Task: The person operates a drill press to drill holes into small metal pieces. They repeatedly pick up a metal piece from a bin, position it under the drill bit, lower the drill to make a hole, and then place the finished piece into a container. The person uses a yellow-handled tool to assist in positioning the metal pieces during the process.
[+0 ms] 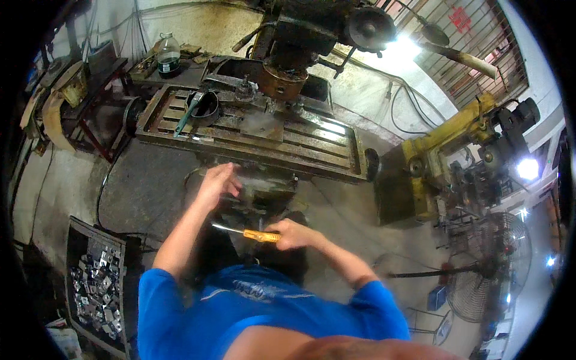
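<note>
My right hand [292, 234] is closed round a yellow-handled tool [261, 236] with a thin, bright metal shaft, which points left in front of my body. Whether it is a blow gun or a screwdriver I cannot make out. Up and to the left, my left hand [221, 185] hangs just short of the machine table's front edge, fingers apart and slightly bent, with nothing visible in them. Beyond both hands stretches the slotted metal table [288, 144] of a milling machine. On its left part sits a dark round pot [207, 111], and a green-handled brush [187, 115] leans across the rim.
Above the table hangs the machine's head [285, 81]. A bin [96, 282] of small metal parts stands low at left. At right are a yellow-and-dark machine [420, 174] and a fan [489, 267]. A clear bottle [168, 55] stands at the back left.
</note>
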The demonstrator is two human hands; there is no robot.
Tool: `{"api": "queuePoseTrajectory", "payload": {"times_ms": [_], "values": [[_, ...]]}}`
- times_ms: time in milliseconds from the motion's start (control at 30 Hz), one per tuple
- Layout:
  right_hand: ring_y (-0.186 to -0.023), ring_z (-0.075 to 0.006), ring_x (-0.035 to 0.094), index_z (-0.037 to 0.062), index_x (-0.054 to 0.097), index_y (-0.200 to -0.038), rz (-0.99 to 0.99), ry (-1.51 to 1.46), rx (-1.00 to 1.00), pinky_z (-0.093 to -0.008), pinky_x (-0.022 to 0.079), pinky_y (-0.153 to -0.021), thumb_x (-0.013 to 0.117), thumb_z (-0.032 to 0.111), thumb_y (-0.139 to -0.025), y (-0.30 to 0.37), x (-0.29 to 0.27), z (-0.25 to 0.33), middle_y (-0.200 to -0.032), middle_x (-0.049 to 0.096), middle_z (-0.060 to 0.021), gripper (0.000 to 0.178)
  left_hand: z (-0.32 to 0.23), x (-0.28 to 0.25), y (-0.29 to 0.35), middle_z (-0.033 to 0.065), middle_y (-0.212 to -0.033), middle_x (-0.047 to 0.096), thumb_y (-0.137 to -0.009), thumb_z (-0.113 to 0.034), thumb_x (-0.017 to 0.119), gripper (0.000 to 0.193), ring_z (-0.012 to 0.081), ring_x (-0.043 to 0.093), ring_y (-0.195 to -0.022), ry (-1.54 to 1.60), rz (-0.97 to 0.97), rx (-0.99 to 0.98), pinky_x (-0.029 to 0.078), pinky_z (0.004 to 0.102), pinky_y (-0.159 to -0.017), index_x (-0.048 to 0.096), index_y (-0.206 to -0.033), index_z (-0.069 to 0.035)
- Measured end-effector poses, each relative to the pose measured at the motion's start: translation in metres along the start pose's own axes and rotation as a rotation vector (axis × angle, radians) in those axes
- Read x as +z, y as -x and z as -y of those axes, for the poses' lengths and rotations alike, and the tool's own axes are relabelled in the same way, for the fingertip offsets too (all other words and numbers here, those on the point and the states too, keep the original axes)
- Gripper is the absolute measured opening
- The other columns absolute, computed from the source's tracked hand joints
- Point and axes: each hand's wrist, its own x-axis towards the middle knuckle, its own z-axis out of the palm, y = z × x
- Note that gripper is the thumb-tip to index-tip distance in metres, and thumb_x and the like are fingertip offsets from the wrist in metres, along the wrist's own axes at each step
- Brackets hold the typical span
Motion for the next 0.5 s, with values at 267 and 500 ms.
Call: {"api": "queuePoseTrajectory", "payload": {"times_ms": [267,500], "values": [[-0.063,-0.0415,0.056,-0.0002,0.057,-0.061,-0.229,0.426,0.194,-0.046,0.047,-0.061,0.054,0.016,-0.056,0.009,-0.017,0.04,-0.062,0.056,-0.024,0.017,0.026,-0.04,0.011,0.0012,-0.054,0.045,-0.088,-0.014,0.048,0.026,0.011,0.046,-0.043,-0.106,-0.149,-0.136,0.047,0.0273,-0.049,0.053,-0.107,0.003],[-0.066,-0.0394,0.057,0.0009,0.061,-0.068,-0.176,0.359,0.2,-0.0452,0.048,-0.063,0.056,0.018,-0.057,0.006,-0.033,0.056,-0.065,0.058,-0.0226,0.021,0.04,-0.053,0.007,0.0004,-0.055,0.045,-0.085,-0.009,0.05,0.028,0.0099,0.045,-0.044,-0.025,-0.166,-0.168,0.05,0.0289,-0.052,0.052,-0.111,0.003]]}}
